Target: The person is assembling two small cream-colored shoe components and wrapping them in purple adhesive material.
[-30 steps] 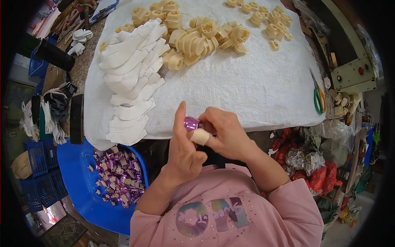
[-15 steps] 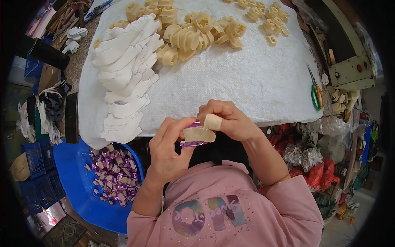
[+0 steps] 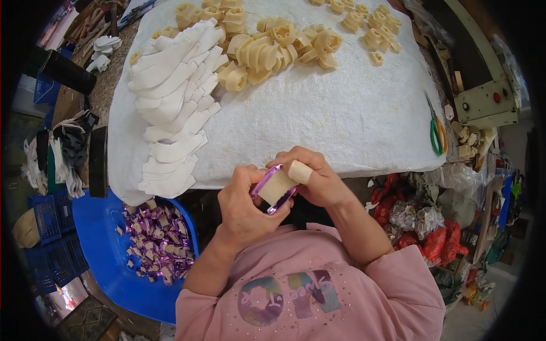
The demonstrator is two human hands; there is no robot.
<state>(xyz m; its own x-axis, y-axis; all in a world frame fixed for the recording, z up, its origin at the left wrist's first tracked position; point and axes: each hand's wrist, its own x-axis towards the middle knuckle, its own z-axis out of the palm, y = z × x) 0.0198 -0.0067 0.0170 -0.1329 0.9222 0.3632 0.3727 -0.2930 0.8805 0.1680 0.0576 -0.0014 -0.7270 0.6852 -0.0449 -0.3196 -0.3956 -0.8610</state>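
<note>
Pink shirt (image 3: 369, 290), bottom centre: large multicoloured lettering, smaller script over it. Your 2 hands meet at frame centre. Left hand (image 3: 243, 209) pinches purple-edged beige piece (image 3: 276, 187) between thumb and fingers. Right hand (image 3: 324, 184) curls at piece's right end, beige wrap (image 3: 300, 172) on thumb; cannot tell whether those fingers grip. Purple edges, nearly level 0.5 s ago, now slant up rightward.

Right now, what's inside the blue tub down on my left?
The blue tub holds a loose heap of shiny purple and beige pieces. The top ones show; those underneath, and the bottom below them, are covered.
</note>
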